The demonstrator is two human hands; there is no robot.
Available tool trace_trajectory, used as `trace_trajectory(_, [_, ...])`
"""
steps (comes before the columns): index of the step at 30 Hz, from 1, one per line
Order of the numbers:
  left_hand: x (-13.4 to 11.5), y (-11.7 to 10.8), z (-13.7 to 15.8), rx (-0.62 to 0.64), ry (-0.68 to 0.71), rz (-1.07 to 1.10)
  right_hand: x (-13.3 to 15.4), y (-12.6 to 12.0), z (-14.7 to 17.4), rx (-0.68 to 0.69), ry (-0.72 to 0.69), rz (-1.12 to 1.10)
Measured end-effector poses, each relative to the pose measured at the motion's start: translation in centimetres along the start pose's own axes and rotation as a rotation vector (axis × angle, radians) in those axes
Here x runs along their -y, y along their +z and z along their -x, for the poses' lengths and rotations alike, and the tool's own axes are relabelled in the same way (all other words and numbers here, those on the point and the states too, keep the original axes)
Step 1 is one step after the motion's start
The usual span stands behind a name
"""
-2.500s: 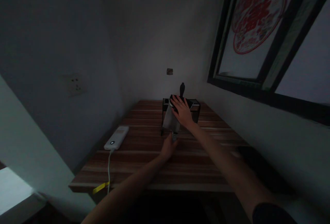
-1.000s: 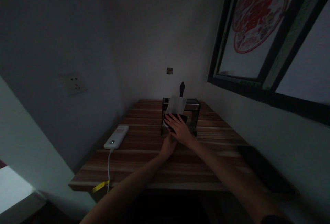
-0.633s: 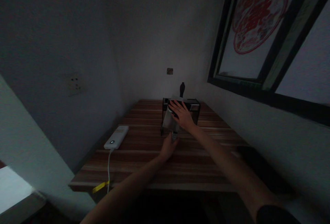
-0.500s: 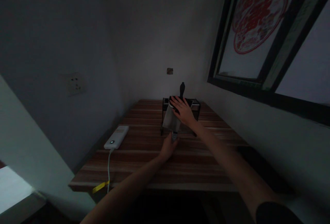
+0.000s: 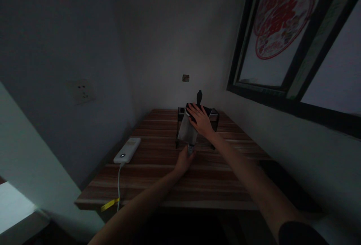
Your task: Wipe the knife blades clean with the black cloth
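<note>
What looks like a cleaver, with a broad pale grey blade, leans up from the table against a small black rack. My left hand is closed around its short grey handle at the lower end. Across the blade's upper end lies my right hand, fingers stretched out and slightly spread over a dark piece at the rack's top. The dim light hides what exactly is under the palm. Just behind my right fingers, a black handle sticks upright from the rack.
The striped wooden table meets walls at the back and right. On its left lies a white power bank with a cable and yellow tag hanging over the front edge. A dark flat object lies at the right edge.
Hardly anything differs. My right hand and the dark piece under it have shifted very slightly; my left hand keeps its place on the handle.
</note>
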State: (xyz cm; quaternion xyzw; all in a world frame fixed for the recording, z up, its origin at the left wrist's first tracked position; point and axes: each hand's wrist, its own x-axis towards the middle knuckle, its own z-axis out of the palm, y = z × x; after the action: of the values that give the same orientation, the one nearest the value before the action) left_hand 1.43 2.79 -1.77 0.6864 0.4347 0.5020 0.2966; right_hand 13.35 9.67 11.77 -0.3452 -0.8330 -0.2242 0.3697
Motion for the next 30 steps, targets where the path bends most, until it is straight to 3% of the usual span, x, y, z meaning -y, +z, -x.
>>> trace_trajectory(9, [0.4,0.1,0.0,-0.006,-0.027,-0.036,1.3,0.5,2.3,0.044,-0.008,-0.005])
trace_trajectory(22, [1.2,0.5,-0.3,-0.043,-0.008,0.046,5.0,1.7,7.6,0.196,-0.16,-0.027])
trace_trajectory(30, [2.0,0.6,-0.2,0.015,-0.018,0.02,5.9,1.6,9.1,0.26,-0.191,-0.082])
